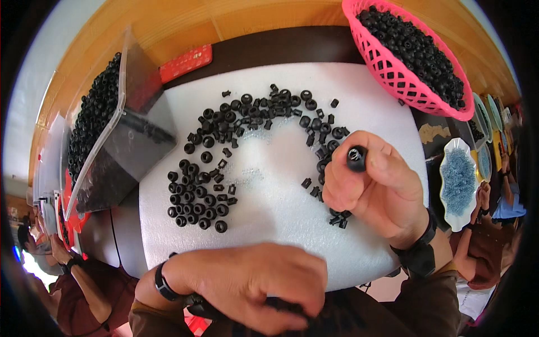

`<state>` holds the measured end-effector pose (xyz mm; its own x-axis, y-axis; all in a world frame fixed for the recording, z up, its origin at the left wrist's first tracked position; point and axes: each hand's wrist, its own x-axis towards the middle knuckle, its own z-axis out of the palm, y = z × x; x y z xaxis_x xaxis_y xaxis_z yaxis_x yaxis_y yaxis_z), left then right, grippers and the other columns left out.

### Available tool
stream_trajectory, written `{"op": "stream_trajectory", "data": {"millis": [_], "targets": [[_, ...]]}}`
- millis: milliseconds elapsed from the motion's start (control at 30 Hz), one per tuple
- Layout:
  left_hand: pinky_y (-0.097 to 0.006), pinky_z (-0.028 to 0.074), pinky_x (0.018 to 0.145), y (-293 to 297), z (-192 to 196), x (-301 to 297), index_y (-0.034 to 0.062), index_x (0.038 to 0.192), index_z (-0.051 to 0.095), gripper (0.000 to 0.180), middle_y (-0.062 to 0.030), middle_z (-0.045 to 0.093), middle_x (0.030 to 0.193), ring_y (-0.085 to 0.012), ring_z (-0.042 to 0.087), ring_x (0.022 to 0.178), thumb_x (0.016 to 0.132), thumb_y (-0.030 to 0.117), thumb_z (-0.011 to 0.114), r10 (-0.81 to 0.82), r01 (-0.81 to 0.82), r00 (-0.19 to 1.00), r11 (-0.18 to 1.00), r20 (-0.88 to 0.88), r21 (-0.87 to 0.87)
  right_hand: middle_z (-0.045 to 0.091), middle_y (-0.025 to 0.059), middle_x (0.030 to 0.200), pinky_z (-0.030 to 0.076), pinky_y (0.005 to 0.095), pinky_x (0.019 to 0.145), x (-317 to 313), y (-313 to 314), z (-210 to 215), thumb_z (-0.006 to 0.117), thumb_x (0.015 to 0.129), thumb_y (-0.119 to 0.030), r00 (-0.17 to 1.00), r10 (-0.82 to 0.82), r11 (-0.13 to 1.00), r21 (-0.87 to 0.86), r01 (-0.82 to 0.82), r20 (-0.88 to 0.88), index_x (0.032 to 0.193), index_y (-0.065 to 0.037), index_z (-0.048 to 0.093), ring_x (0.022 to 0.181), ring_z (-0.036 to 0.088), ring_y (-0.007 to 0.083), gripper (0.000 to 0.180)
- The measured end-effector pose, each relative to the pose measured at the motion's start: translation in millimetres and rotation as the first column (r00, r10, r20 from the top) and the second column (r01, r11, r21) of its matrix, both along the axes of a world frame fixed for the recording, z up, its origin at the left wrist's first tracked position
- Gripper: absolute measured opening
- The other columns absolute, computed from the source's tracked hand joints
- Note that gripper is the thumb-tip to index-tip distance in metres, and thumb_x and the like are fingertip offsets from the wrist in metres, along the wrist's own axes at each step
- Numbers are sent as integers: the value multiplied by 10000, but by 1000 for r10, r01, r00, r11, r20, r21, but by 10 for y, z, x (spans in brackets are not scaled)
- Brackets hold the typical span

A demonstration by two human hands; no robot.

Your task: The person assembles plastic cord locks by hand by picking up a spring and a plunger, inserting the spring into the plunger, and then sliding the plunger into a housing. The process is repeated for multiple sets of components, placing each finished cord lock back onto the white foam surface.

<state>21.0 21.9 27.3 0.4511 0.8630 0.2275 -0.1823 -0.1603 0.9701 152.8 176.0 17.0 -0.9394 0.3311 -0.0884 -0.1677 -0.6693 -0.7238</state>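
Note:
Over the right side of the white foam sheet [382, 90], my right hand [376, 191] pinches a round black bead-like piece [356, 159] between thumb and fingers. Small pale, shiny bits show in the end of that piece. My left hand [258, 281] is low at the front edge, palm down with fingers curled; something dark shows beneath them, but I cannot make out what it is. Round black pieces with holes [196, 196] cluster on the left of the sheet. More of them, mixed with small spool-shaped black pieces [264, 106], form an arc. Tiny clear bits [247, 177] lie inside the arc.
A clear plastic bin [120, 146] of black pieces stands at left, and a pink lattice basket [387, 73] of them at back right. Behind the sheet lies a red strip [186, 63]. A white scalloped dish [447, 210] at right holds pale blue bits. Other people sit on both sides.

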Motion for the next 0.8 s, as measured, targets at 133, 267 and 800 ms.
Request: {"op": "stream_trajectory", "data": {"millis": [133,267,800], "targets": [[-313,448,583,-19,118,126,-23,857,615,105,-119,600,811,-256,573,706,768,17,655,-137,139,978,990,158,2,586,61,742,454,235,646,13,17,-45,539,893,-208,994,61,989,-126,-72,-91,1078,25,563,664,553,115,299],[-319,445,584,-56,176,175,-7,826,605,94,-113,600,810,-254,577,710,774,40,668,-175,206,943,975,282,-85,583,46,751,452,232,644,-4,28,-46,532,900,-190,992,61,991,-109,-73,-112,1072,19,568,667,546,105,274],[-329,437,593,-143,241,194,13,860,606,101,-98,597,822,-262,573,690,821,103,629,-151,140,970,988,188,71,610,49,780,449,236,649,10,62,-77,536,900,-166,988,92,980,-163,-111,-123,1068,5,571,714,576,107,242]]}}
